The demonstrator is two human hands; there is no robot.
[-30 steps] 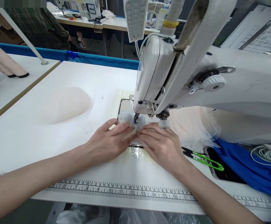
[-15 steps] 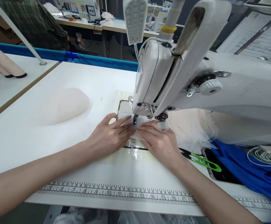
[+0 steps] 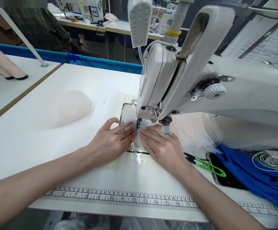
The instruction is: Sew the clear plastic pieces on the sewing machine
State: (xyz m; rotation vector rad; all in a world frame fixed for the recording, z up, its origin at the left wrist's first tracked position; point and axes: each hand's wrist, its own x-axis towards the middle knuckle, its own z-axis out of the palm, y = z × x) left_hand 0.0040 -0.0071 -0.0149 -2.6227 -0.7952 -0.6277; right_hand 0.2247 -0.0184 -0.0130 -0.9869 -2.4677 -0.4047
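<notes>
My left hand (image 3: pixel 111 140) lies flat to the left of the presser foot (image 3: pixel 138 124), fingers stretched out toward it. On the other side, my right hand (image 3: pixel 164 145) rests with its fingers extended and close together, tips near the foot. Both hands press on a thin, see-through piece of fabric (image 3: pixel 137 138) under the needle area of the white sewing machine (image 3: pixel 153 76). The fabric is so sheer that its edges are hard to make out. Machine parts and fingers hide the needle point.
A pale sheer fabric piece (image 3: pixel 74 107) lies on the white table to the left. Right of the machine are more sheer fabric (image 3: pixel 196 131), green-handled snips (image 3: pixel 210 167), a phone (image 3: pixel 229 179) and blue cloth (image 3: pixel 268 188). A ruler strip (image 3: pixel 122 199) runs along the front edge.
My left hand has drawn slightly left, its fingertips a bit further from the presser foot. The right hand stays nearly in place. The view has shifted slightly.
</notes>
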